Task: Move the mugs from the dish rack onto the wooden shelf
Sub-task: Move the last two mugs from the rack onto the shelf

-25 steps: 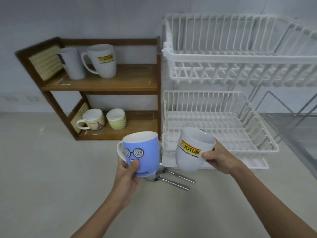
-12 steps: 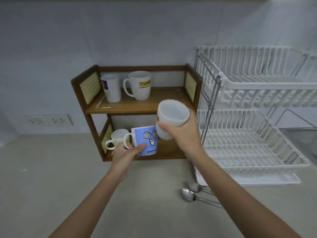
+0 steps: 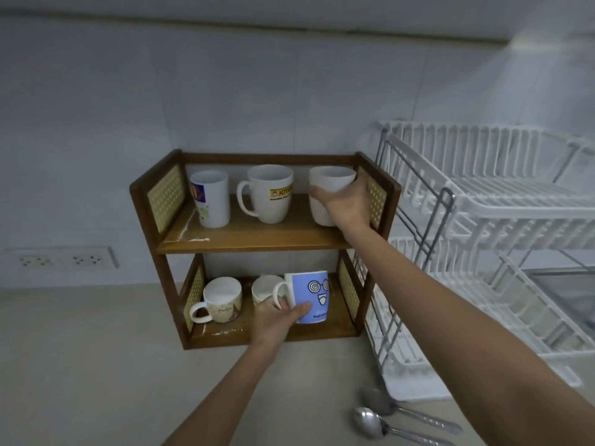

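The wooden shelf (image 3: pixel 244 241) stands against the wall with two tiers. My right hand (image 3: pixel 346 204) grips a white mug (image 3: pixel 328 183) upright at the right end of the top tier. My left hand (image 3: pixel 277 318) holds a blue mug (image 3: pixel 314 294) with a cartoon face, by its handle, at the right of the bottom tier. Two other white mugs (image 3: pixel 211 197) (image 3: pixel 269 193) stand on the top tier. A cream mug (image 3: pixel 222 299) and a small cup (image 3: pixel 265 286) sit on the bottom tier. The white dish rack (image 3: pixel 502 201) at the right holds no mugs.
Two metal spoons (image 3: pixel 380 420) lie on the beige counter in front of the rack. A wall socket strip (image 3: pixel 61 260) is at the left. The rack's metal frame (image 3: pixel 431 226) stands close to the shelf's right side.
Both hands moved forward from in front of the shelf. The white mug went up onto the top tier, and the blue mug went into the bottom tier. The view came closer.
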